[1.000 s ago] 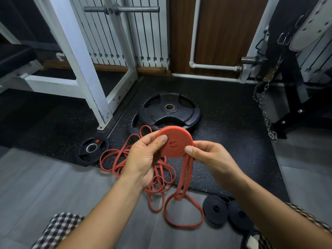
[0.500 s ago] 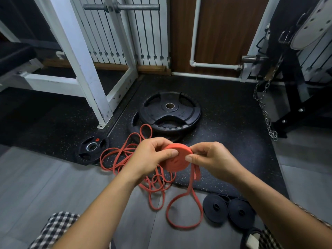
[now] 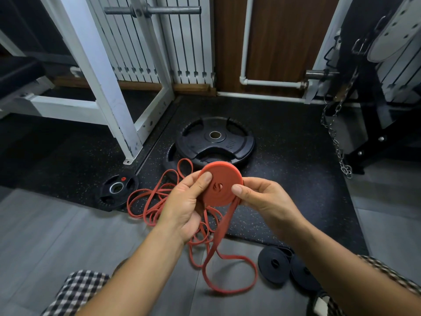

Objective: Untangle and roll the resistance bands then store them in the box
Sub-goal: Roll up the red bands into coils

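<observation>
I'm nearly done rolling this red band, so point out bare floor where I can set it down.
Bare: grey floor below the small plate, left of the loose red bands; also black mat between the large plate and the chain. Crowded: the middle, around that tangle, and by the black rolls.

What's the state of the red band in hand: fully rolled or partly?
Partly rolled. The left hand and right hand pinch a tight red coil, but an unrolled tail hangs from it, looping onto the floor.
</observation>
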Demonstrator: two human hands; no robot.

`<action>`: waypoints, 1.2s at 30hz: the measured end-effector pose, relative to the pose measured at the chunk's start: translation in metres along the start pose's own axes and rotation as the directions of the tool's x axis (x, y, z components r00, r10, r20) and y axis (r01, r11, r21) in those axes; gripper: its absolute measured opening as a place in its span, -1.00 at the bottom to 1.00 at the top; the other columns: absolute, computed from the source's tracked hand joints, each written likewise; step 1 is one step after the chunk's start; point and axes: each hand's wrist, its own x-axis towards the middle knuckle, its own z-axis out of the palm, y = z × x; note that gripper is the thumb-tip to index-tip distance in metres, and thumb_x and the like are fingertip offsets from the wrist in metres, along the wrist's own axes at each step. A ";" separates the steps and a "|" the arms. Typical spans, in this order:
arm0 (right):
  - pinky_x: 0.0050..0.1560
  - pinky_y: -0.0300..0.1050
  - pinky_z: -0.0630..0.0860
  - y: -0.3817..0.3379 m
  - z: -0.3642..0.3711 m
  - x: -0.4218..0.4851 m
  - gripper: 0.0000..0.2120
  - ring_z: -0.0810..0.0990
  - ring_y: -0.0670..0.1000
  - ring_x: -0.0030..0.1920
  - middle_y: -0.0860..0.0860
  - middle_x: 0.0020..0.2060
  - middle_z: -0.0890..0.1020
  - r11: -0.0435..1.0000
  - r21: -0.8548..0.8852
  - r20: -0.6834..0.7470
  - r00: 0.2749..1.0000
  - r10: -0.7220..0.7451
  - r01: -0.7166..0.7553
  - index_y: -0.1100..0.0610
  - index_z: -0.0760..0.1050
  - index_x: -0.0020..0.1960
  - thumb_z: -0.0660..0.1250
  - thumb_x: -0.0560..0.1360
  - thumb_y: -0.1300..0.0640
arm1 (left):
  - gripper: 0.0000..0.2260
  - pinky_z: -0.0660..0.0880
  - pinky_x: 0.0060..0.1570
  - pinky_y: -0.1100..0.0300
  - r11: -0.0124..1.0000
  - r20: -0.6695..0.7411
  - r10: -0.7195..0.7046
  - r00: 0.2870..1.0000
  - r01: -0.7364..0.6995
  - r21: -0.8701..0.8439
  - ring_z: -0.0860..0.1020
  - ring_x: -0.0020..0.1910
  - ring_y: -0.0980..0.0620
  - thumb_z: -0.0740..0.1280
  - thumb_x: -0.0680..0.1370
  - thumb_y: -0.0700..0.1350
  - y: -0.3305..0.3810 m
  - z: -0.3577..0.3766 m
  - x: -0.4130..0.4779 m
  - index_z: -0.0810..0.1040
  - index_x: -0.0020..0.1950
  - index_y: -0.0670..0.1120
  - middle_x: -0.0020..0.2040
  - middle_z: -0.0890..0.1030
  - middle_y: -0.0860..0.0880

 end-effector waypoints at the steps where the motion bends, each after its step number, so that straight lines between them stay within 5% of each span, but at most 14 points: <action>1: -0.11 -0.33 0.56 0.000 0.000 0.001 -0.86 0.67 -0.06 -0.15 0.04 -0.18 0.71 1.000 0.003 -0.016 1.000 0.002 -0.002 0.13 0.63 -0.07 0.36 0.39 0.16 | -0.77 0.58 -0.21 0.21 1.000 0.014 -0.023 1.000 0.023 -0.008 0.62 -0.30 0.09 0.33 0.32 -0.15 0.000 -0.001 0.000 0.55 -0.05 -0.15 -0.25 0.67 -0.06; 5: -0.16 -0.34 0.55 -0.003 -0.007 0.002 -0.90 0.67 -0.11 -0.21 0.00 -0.26 0.71 0.995 -0.102 -0.005 1.000 0.017 -0.017 0.14 0.62 -0.09 0.36 0.43 0.26 | -0.71 0.57 -0.13 0.17 0.974 0.109 -0.024 0.994 -0.001 0.226 0.62 -0.23 0.07 0.37 0.30 -0.14 0.006 -0.005 0.000 0.54 0.01 -0.13 -0.17 0.67 -0.07; 10: -0.10 -0.29 0.58 -0.002 -0.007 0.000 -0.88 0.68 -0.08 -0.16 0.00 -0.21 0.70 0.938 -0.346 0.035 0.999 0.003 0.009 0.06 0.61 -0.11 0.40 0.42 0.25 | -0.87 0.53 -0.10 0.20 0.799 0.140 0.080 0.987 -0.147 0.583 0.58 -0.19 0.10 0.39 0.44 -0.28 0.002 -0.004 -0.002 0.58 -0.05 -0.13 -0.18 0.64 -0.03; 16: -0.19 -0.39 0.52 -0.003 -0.003 0.001 -0.86 0.68 -0.12 -0.18 -0.04 -0.25 0.71 0.991 -0.129 -0.011 1.000 0.026 -0.027 0.12 0.61 -0.08 0.39 0.41 0.29 | -0.90 0.54 -0.18 0.22 0.928 0.033 0.114 0.993 -0.119 0.352 0.58 -0.23 0.09 0.35 0.45 -0.28 -0.001 0.001 -0.002 0.58 -0.08 -0.12 -0.27 0.65 0.02; 27: -0.22 -0.43 0.50 0.007 0.003 -0.002 -0.90 0.67 -0.12 -0.17 0.00 -0.19 0.71 0.992 -0.085 -0.047 0.995 0.085 -0.089 0.15 0.63 -0.07 0.34 0.46 0.19 | -0.92 0.59 -0.27 0.22 0.998 -0.029 0.054 0.998 -0.054 0.017 0.61 -0.28 0.08 0.30 0.45 -0.23 -0.002 0.007 -0.003 0.53 -0.07 -0.12 -0.24 0.64 -0.05; 31: -0.05 -0.23 0.59 0.003 -0.007 0.001 -0.92 0.67 -0.03 -0.14 0.07 -0.20 0.71 0.966 -0.241 -0.045 0.995 0.090 -0.098 0.16 0.64 -0.11 0.39 0.43 0.19 | -0.74 0.58 -0.16 0.21 0.959 0.071 0.059 0.996 -0.076 0.271 0.61 -0.17 0.06 0.40 0.31 -0.15 0.007 -0.002 0.000 0.55 -0.01 -0.08 -0.15 0.65 -0.06; 36: -0.02 0.00 0.59 0.007 -0.009 0.002 -0.96 0.66 -0.02 -0.21 0.02 -0.27 0.70 0.770 -0.636 -0.010 0.998 0.059 -0.052 0.08 0.64 -0.16 0.45 0.40 0.12 | -0.77 0.49 0.03 0.21 0.609 0.232 0.148 0.961 -0.273 0.744 0.56 -0.09 0.11 0.47 0.39 -0.21 0.008 -0.010 0.002 0.57 -0.05 0.05 -0.08 0.61 0.01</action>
